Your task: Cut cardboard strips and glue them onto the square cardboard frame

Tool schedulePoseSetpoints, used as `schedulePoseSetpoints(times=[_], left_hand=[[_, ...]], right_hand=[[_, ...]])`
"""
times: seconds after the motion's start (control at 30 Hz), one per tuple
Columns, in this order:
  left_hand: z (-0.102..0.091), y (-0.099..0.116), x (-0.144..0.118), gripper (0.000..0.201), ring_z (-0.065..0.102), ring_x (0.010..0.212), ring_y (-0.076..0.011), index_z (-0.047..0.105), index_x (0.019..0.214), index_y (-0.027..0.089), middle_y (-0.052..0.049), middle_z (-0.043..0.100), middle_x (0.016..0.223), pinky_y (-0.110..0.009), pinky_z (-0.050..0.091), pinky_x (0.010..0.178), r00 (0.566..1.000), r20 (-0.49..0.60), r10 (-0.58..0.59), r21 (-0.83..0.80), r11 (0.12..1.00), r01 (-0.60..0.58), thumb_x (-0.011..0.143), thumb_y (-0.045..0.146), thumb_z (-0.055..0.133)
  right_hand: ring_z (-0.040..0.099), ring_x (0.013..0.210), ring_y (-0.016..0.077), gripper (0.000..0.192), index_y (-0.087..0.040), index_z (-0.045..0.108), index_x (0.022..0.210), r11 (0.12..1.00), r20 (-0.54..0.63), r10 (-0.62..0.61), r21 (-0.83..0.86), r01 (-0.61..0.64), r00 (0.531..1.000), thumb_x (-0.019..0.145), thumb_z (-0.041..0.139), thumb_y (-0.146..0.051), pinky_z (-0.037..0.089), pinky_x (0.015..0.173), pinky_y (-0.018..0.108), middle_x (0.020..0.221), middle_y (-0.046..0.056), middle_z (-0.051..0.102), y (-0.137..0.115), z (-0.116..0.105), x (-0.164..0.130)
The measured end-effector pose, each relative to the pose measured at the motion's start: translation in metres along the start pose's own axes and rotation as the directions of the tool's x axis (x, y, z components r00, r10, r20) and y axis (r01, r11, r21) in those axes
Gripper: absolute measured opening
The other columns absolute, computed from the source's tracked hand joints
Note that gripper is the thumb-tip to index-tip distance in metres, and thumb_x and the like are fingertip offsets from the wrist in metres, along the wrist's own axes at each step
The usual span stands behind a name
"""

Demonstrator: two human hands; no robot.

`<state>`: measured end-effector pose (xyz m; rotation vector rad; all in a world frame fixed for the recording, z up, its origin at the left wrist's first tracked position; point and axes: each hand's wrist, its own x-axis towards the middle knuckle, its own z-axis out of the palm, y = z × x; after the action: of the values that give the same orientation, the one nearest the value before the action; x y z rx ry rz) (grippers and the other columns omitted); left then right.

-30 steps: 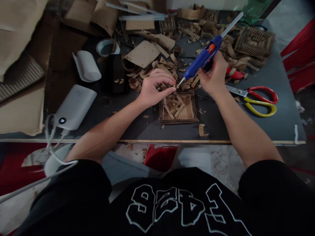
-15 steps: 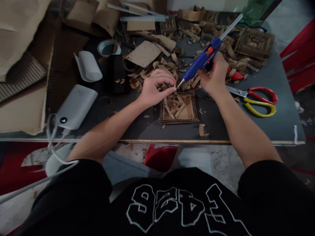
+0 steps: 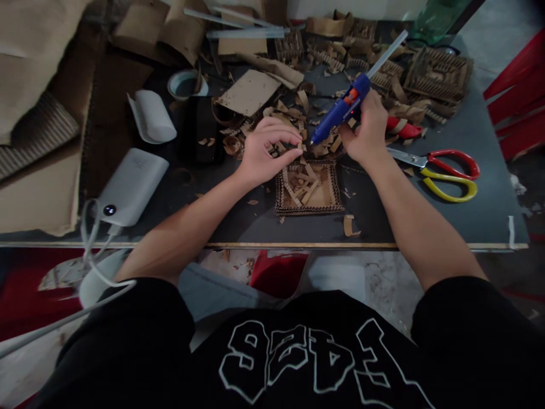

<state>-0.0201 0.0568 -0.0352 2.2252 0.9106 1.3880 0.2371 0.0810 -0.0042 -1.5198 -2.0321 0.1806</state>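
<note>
My right hand (image 3: 367, 129) is wrapped round the handle of a blue hot glue gun (image 3: 340, 111), with a clear glue stick (image 3: 388, 54) poking out of its back end. The gun's nozzle points down and left, close to the fingertips of my left hand (image 3: 269, 149). Between thumb and forefinger, that left hand pinches a small strip of cardboard (image 3: 300, 145). Just below it lies a square tray of corrugated cardboard (image 3: 339, 196), with several cut cardboard strips (image 3: 303, 184) loose inside.
Scissors (image 3: 452, 175) with red and yellow handles lie at the right. A white power bank (image 3: 133, 184) with a cable, a black phone (image 3: 203, 130) and a small bowl (image 3: 187, 85) stand left. Cardboard scraps and a finished-looking square cardboard piece (image 3: 440, 74) fill the back.
The glue gun in my right hand has shifted left and slightly down, its body swinging closer to my left fingertips. My left hand has barely moved and still pinches the strip.
</note>
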Motion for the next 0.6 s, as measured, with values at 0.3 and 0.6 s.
schedulePoseSetpoints(times=[0.3, 0.6], left_hand=[[0.001, 0.008, -0.003, 0.043, 0.071, 0.098, -0.0217, 0.073, 0.087, 0.028, -0.003, 0.079, 0.093, -0.048, 0.056, 0.101, 0.997, -0.025, 0.069, 0.059, 0.996, -0.067, 0.084, 0.07, 0.068], [0.0, 0.016, -0.017, 0.025, 0.07, 0.102, -0.0239, 0.072, 0.097, 0.032, 0.0, 0.077, 0.097, -0.05, 0.055, 0.101, 0.969, -0.064, 0.24, 0.2, 0.954, -0.224, 0.088, 0.056, 0.072]], right_hand=[[0.049, 0.144, 0.0371, 0.088, -0.035, 0.027, 0.159, 0.983, -0.036, 0.099, 0.16, -0.092, 0.994, 0.085, 0.067, -0.059, 0.047, 0.114, 0.056, 0.149, 0.013, 0.055, 0.008, 0.013, 0.005], [0.055, 0.132, 0.0371, 0.08, -0.027, 0.03, 0.157, 0.977, -0.023, 0.141, 0.164, -0.135, 0.99, 0.09, 0.059, -0.062, 0.046, 0.112, 0.052, 0.14, 0.017, 0.058, 0.013, 0.017, 0.006]])
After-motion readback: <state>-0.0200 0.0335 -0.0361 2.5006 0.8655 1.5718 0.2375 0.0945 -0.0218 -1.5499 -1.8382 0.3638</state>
